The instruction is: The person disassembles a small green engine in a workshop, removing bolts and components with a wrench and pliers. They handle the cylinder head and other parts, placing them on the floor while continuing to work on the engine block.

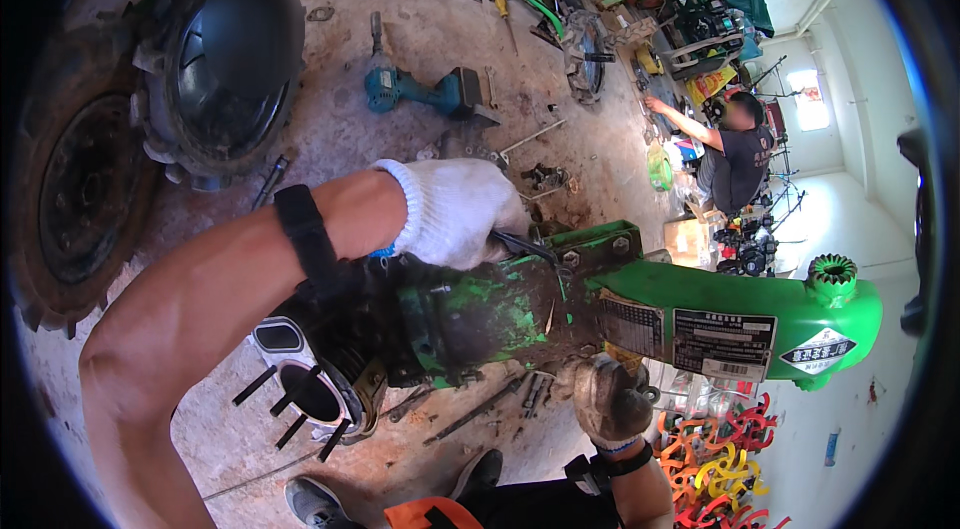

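Note:
My left hand (465, 209) in a white knit glove grips a dark tool (530, 247), apparently a wrench, at the top of a green metal housing (640, 284). The housing's left part (470, 329) is grimy with oil. An engine block (325, 394) with protruding studs joins it at the left. My right hand (610, 399), in a soiled glove, is under the housing with curled fingers; what it holds, if anything, I cannot make out. A blue power tool (410, 89) lies on the concrete floor (350, 39) above my left hand.
Two large tyres (220, 69) are at the left. Wrenches, a yellow screwdriver (500, 7) and loose parts lie around the floor. A person in dark clothing (740, 159) sits among machinery at the back right. Coloured tiller blades (730, 469) are piled at the lower right, beside a white wall.

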`<state>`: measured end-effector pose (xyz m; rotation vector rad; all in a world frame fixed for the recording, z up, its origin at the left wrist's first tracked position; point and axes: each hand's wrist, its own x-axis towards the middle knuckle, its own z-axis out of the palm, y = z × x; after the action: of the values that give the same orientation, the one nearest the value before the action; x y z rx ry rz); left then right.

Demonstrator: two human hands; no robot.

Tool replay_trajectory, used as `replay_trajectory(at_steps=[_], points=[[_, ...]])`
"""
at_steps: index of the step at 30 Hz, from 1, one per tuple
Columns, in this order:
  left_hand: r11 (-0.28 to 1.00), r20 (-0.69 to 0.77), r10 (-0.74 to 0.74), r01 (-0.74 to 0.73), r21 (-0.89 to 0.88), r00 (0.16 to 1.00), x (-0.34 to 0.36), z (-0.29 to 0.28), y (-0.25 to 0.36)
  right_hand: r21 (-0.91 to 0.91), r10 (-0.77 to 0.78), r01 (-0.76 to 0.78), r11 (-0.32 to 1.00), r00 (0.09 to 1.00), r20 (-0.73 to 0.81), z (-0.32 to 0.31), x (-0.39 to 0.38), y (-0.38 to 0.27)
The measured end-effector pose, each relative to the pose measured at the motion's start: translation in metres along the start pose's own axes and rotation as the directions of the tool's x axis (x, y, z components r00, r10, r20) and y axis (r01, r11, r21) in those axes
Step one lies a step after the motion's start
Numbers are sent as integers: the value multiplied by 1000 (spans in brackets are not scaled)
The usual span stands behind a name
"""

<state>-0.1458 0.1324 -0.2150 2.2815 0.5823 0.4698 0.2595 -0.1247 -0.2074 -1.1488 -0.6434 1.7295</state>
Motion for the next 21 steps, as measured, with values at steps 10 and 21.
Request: replay_trajectory(at_steps=[10, 21], points=[[965, 57, -189, 197, -171, 980, 1, -12, -4, -40, -37, 41, 998, 995, 88, 24, 14, -10], [985, 74, -144, 150, -80, 987, 15, -2, -1, -406, -126, 175, 897, 982, 143, 24, 16, -13]])
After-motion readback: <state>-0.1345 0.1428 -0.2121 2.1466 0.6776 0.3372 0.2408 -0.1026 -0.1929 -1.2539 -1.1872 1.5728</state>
